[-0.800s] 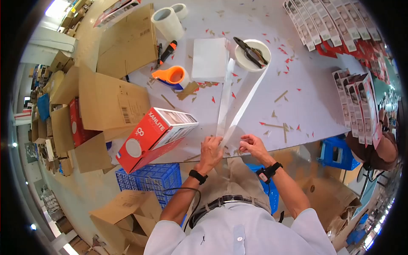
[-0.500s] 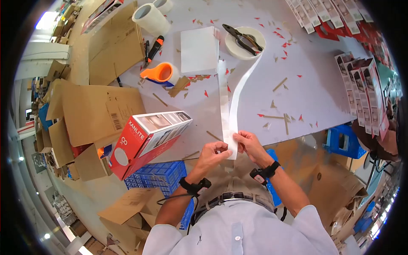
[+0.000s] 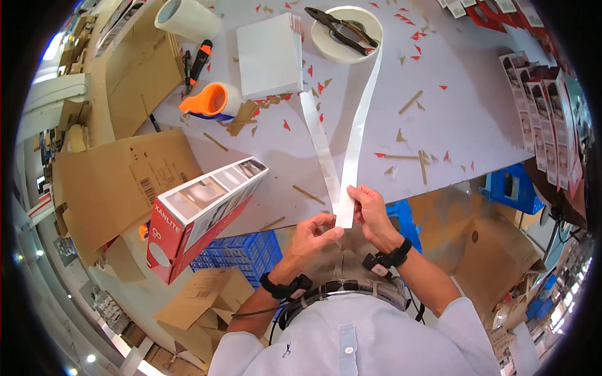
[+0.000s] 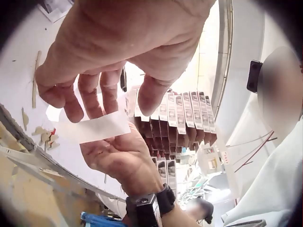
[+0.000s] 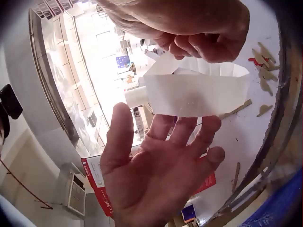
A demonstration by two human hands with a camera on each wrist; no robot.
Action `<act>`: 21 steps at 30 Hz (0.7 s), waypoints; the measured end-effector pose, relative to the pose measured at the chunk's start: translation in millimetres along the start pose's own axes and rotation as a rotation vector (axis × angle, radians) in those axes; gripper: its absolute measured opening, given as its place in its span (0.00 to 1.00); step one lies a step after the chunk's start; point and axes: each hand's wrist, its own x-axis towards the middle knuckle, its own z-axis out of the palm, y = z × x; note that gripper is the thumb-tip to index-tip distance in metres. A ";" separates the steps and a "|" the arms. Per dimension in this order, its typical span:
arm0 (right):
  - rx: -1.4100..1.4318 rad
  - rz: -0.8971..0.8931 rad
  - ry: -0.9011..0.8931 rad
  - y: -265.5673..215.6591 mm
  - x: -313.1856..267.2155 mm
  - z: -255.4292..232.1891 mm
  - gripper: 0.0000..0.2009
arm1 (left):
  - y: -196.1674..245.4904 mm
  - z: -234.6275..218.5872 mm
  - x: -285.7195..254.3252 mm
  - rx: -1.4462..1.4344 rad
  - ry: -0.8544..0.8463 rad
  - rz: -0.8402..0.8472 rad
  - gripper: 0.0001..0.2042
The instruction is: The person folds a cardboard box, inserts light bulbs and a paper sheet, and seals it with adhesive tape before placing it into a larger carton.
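The right hand (image 3: 374,216) pinches a white strip (image 3: 356,150) near its lower end, with curled fingers (image 5: 199,46) in the right wrist view. The strip runs down from a white roll (image 3: 320,41); a second white length (image 3: 318,135) slants toward the paper stack. The left hand (image 3: 308,241) is beside the strip's end, its thumb apart. In the right wrist view the left hand (image 5: 158,170) shows its palm, fingertips at the band's lower edge (image 5: 194,97). Black pliers (image 3: 342,31) lie on the roll.
A red and white box (image 3: 207,207) stands left of the hands, near an open carton (image 3: 125,182). White sheets (image 3: 269,56), an orange tape dispenser (image 3: 213,100) and a cutter (image 3: 200,61) lie farther back. Printed cartons (image 3: 552,119) stand right; scraps dot the table.
The right hand, apart from the strip at first, has moved onto it and pinches it. The left hand has loosened from the strip and turned, its thumb now apart. The head view has shifted.
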 end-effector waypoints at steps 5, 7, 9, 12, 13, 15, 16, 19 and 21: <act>0.010 0.014 0.000 -0.8 0.3 0.1 0.15 | 7.9 5.0 4.2 -0.036 0.050 -0.019 0.18; 0.017 0.010 -0.013 0.1 0.5 -1.3 0.15 | 7.4 4.9 7.7 -0.024 0.060 -0.017 0.17; 0.016 0.011 -0.018 0.7 -0.7 -1.0 0.16 | 4.2 4.3 11.0 -0.017 0.072 -0.001 0.17; 0.000 0.015 -0.023 -0.4 -4.0 1.6 0.16 | -2.6 3.4 16.1 -0.015 0.089 0.037 0.16; -0.007 0.014 -0.032 -0.9 -5.0 1.9 0.16 | -3.8 3.0 16.8 -0.017 0.090 0.046 0.16; -0.016 0.010 -0.042 -1.3 -5.6 1.7 0.15 | -3.6 3.7 17.5 -0.038 0.095 0.061 0.15; -0.018 0.008 -0.044 -1.2 -6.0 1.3 0.15 | -2.4 4.8 17.4 -0.059 0.099 0.066 0.14; -0.127 -0.240 0.076 -3.4 -10.7 1.1 0.11 | -2.3 6.7 16.9 -0.104 0.123 0.099 0.12; -0.386 -0.535 0.093 -12.2 -17.2 -2.5 0.08 | -2.0 4.8 16.7 -0.111 0.126 0.108 0.11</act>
